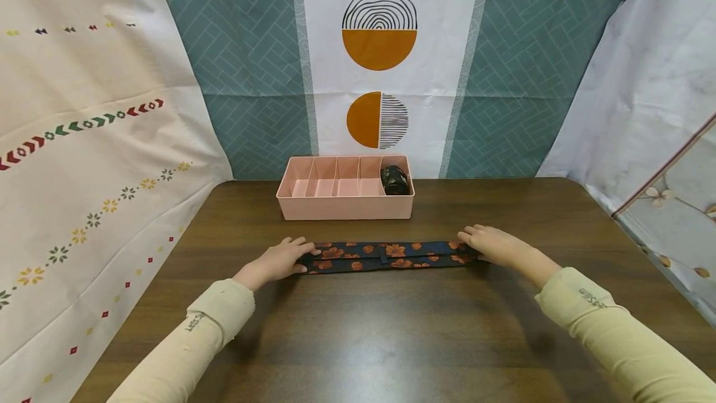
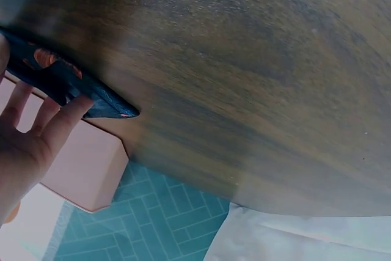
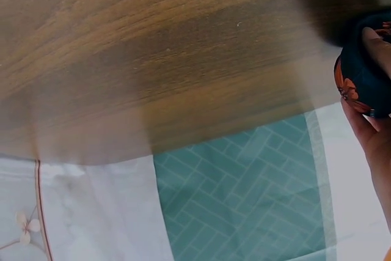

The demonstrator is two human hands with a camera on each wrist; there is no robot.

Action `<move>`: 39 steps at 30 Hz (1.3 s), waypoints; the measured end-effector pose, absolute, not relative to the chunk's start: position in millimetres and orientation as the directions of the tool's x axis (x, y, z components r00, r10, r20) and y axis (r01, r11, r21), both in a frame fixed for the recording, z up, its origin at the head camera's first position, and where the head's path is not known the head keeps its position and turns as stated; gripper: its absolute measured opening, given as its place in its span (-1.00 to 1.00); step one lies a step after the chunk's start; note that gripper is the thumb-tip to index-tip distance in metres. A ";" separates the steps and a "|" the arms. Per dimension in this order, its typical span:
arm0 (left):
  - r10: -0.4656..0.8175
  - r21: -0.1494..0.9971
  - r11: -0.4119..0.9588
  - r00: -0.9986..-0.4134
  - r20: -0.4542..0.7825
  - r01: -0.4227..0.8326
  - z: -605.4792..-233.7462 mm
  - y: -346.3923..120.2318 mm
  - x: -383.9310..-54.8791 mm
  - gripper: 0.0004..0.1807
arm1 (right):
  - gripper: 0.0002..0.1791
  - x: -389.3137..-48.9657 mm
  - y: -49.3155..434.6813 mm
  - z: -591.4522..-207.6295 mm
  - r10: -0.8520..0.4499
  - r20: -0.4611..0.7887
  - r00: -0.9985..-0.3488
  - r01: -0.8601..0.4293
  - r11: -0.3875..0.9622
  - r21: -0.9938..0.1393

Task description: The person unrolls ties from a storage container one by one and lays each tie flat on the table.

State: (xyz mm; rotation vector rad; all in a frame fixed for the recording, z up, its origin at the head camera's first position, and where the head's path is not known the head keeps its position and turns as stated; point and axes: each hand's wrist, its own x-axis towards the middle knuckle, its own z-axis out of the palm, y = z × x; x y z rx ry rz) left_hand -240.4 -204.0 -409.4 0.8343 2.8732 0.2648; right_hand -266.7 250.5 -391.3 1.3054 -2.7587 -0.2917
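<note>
L hand [image 1: 281,260] & R hand [image 1: 495,245] pinched opp. ends of folded floral tie [image 1: 394,250]; pink divided box [image 1: 345,208] stood behind on bench [image 1: 313,310].

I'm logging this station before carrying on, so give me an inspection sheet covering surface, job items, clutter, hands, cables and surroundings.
Surface: brown wood-grain table, light reflected near the front middle.
Job's things: dark floral tie, stretched sideways between the hands; pink organizer behind it, a dark rolled item in its far-right compartment.
Clutter: nothing seen.
Left hand: grips the tie's left end.
Right hand: grips its right end.
Cables: nothing seen.
Surroundings: teal-and-white cloth behind, cream patterned cloth left, pale cloth right.
</note>
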 end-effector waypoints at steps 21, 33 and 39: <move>0.533 0.219 0.835 -0.842 -0.089 0.505 -408.5 -210.3 -242.1 -0.61 | -0.55 -267.8 259.7 -392.5 -0.731 -0.049 -0.680 -0.730 0.671 0.130; 0.528 0.223 0.837 -0.844 -0.093 0.499 -408.3 -211.1 -241.6 -0.61 | -0.51 -268.0 266.3 -390.1 -0.709 -0.069 -0.702 -0.710 0.690 0.141; 0.536 0.225 0.831 -0.840 -0.081 0.508 -409.6 -211.8 -242.7 -0.61 | -0.55 -266.8 268.8 -390.0 -0.721 -0.051 -0.691 -0.722 0.683 0.110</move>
